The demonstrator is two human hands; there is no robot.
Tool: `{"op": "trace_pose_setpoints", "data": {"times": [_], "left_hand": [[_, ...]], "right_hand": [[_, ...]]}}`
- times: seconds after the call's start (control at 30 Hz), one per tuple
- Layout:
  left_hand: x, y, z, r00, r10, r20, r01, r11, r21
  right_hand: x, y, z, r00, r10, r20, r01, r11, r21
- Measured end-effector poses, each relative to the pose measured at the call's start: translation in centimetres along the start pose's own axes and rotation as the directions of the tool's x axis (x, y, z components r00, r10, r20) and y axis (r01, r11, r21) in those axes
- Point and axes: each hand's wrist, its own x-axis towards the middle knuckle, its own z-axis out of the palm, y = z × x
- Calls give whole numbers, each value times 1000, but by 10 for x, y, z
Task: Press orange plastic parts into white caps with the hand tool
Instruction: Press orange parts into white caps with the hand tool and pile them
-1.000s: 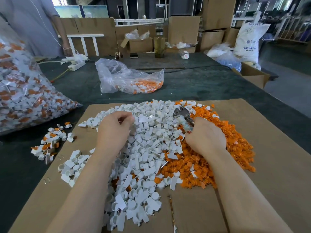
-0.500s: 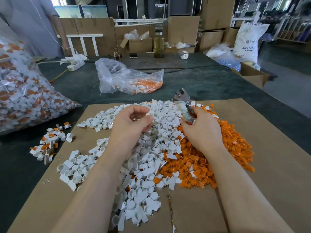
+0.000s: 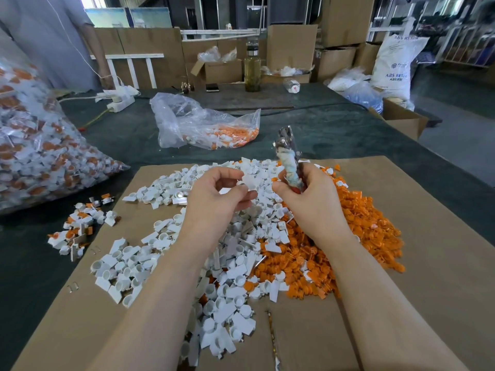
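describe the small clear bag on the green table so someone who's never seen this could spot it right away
Start at the brown cardboard sheet heaped with white and orange parts, then look just beyond its far edge onto the dark green table cover. The small clear bag lies there crumpled and mostly slack, with orange parts along its bottom. Unlike the big stuffed bag at the left, it is nearly empty.
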Motion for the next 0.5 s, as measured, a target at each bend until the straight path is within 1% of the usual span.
{"op": "trace_pose_setpoints", "data": {"times": [0.1, 0.23, 0.3, 0.4, 0.5], "left_hand": [[0, -1, 1, 999, 9, -32, -9, 1000, -11], [-2, 1, 3, 1000, 5, -26, -6, 1000, -22], [-2, 1, 3, 1000, 17, -24, -17, 1000, 3], [-1, -1, 4, 997, 48, -55, -43, 995, 86], [0, -1, 6, 994, 15, -106, -9, 998, 63]], "right_hand": [[-1, -1, 0, 1000, -6, 29, 4, 998, 58], [-4, -4, 0, 997, -52, 61, 44, 990, 133], [-4, -5, 1, 996, -65, 66, 55, 988, 147], [-5, -5, 4, 997, -62, 52, 54, 988, 145], [-6, -6, 6, 997, -79, 23, 75, 985, 153]]}}
